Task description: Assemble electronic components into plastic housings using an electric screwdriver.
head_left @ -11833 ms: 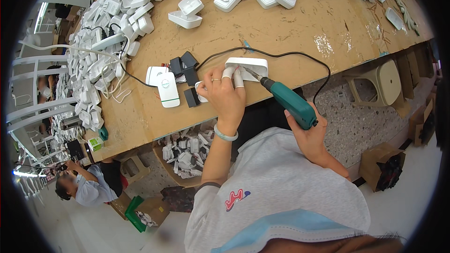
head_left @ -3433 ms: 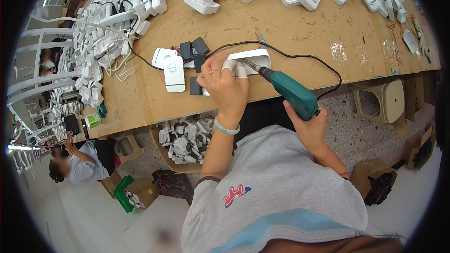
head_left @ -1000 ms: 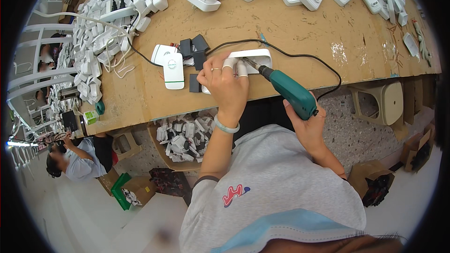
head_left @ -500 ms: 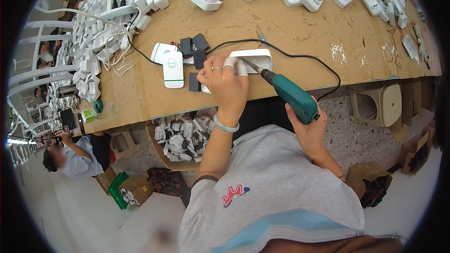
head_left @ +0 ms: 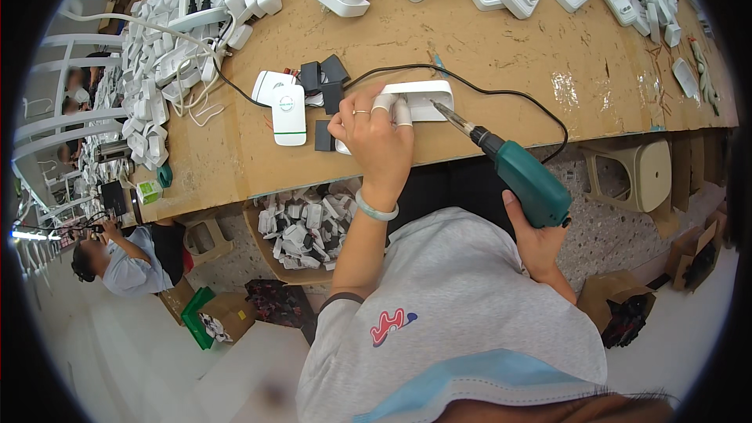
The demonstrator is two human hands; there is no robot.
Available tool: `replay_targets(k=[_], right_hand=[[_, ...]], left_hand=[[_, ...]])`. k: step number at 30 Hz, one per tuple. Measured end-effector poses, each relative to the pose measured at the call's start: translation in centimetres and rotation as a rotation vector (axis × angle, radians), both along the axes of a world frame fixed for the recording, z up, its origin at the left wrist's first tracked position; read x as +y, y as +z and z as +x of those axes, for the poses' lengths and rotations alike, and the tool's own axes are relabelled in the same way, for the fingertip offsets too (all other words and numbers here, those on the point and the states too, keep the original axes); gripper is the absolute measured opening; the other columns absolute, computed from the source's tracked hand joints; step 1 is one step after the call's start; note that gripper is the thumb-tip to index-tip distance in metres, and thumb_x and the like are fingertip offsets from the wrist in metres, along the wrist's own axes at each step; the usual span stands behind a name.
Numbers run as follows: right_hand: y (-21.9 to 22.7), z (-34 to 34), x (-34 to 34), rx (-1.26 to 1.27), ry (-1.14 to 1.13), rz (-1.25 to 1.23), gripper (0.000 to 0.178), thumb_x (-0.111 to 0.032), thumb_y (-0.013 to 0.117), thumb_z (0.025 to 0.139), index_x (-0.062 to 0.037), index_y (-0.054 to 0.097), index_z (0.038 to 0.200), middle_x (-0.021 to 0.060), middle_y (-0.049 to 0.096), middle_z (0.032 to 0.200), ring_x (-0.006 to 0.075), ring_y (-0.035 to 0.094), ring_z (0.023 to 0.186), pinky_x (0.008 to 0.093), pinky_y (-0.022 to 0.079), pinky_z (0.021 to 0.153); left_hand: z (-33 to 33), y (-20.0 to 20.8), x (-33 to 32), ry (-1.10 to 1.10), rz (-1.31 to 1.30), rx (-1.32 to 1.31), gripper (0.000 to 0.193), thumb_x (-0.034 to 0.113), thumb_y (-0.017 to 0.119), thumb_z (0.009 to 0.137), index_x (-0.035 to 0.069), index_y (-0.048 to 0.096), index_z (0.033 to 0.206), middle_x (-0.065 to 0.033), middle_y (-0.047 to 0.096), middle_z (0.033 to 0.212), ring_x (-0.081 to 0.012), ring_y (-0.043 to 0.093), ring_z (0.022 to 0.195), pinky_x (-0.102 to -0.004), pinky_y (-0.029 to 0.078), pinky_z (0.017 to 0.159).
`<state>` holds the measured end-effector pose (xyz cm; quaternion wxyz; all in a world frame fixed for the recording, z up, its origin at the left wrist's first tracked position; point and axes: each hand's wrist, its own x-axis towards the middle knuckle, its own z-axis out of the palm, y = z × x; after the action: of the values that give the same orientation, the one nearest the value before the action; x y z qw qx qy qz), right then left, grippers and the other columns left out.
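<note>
My left hand (head_left: 376, 141) presses a white open plastic housing (head_left: 432, 110) against the table near its front edge. Its thumb and fingers, some with pale covers on the tips, curl over the left end of the housing. In my right hand (head_left: 539, 244) is a green gun-shaped tool (head_left: 531, 184) with a black collar and a long tapered tip. The tip points at the right part of the housing; whether it touches I cannot tell. Left of my left hand lie black square blocks (head_left: 333, 98) and a white rounded device (head_left: 290, 115) with a green line.
A black cord (head_left: 501, 93) loops across the table. White plug-in cases (head_left: 176, 55) pile up at the left, with more along the far side. A carton of white parts (head_left: 305, 227) sits below the table edge. A beige stool (head_left: 634, 176) stands at right; another person (head_left: 137, 262) sits at left.
My right hand has drawn the green tool back toward me and to the right, so its tip is farther from my left fingers. My left hand stays on the housing.
</note>
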<state>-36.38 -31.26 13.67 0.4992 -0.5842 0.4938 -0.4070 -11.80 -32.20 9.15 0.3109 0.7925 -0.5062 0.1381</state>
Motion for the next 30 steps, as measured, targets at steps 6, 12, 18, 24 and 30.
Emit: replay_targets(k=[6,12,18,24,30], right_hand=[[0.2,-1.4,0.5,-0.009,-0.058,0.088,0.018,0.0,0.078,0.086,0.0022,0.072,0.103,0.0045,0.071,0.097,0.0102,0.064,0.085,0.0254,0.052,0.079],[-0.3,-1.9,0.5,-0.077,-0.088,0.045,0.027,-0.001,0.078,0.087,0.0017,0.069,0.113,0.0052,0.071,0.103,0.0111,0.064,0.091,0.0261,0.052,0.083],[-0.1,-2.3,0.2,-0.039,-0.103,0.042,0.028,-0.002,0.079,0.087,0.0008,0.069,0.113,0.0049,0.071,0.103,0.0108,0.064,0.09,0.0256,0.052,0.082],[-0.1,-2.0,0.3,-0.056,-0.121,0.04,0.028,-0.002,0.08,0.087,0.0006,0.069,0.113,0.0049,0.071,0.102,0.0107,0.064,0.089,0.0255,0.052,0.082],[0.1,-1.7,0.0,-0.061,-0.162,0.019,0.03,0.0,0.079,0.086,0.0009,0.068,0.113,0.0043,0.068,0.099,0.0112,0.063,0.086,0.026,0.052,0.08]], left_hand=[[-0.2,0.4,0.0,-0.022,-0.012,0.032,0.02,0.008,0.077,0.076,0.006,0.075,0.096,-0.0028,0.071,0.109,-0.0255,0.06,0.103,-0.041,0.036,0.089],[-0.3,-0.1,0.6,-0.031,0.009,0.06,0.019,0.008,0.076,0.079,0.003,0.072,0.097,-0.0084,0.071,0.106,-0.0293,0.061,0.101,-0.0424,0.039,0.085],[-0.6,0.1,0.9,-0.05,0.08,0.19,0.019,0.007,0.07,0.083,-0.002,0.068,0.099,-0.0159,0.067,0.102,-0.0354,0.058,0.098,-0.0466,0.038,0.09],[-0.8,1.0,1.4,-0.012,0.034,0.23,0.01,0.006,0.069,0.085,-0.001,0.065,0.091,-0.0159,0.063,0.089,-0.0359,0.06,0.079,-0.0439,0.045,0.074],[-1.0,3.0,3.0,0.003,0.004,0.216,0.01,0.004,0.069,0.086,-0.003,0.063,0.09,-0.017,0.062,0.089,-0.035,0.061,0.074,-0.0429,0.049,0.064]])
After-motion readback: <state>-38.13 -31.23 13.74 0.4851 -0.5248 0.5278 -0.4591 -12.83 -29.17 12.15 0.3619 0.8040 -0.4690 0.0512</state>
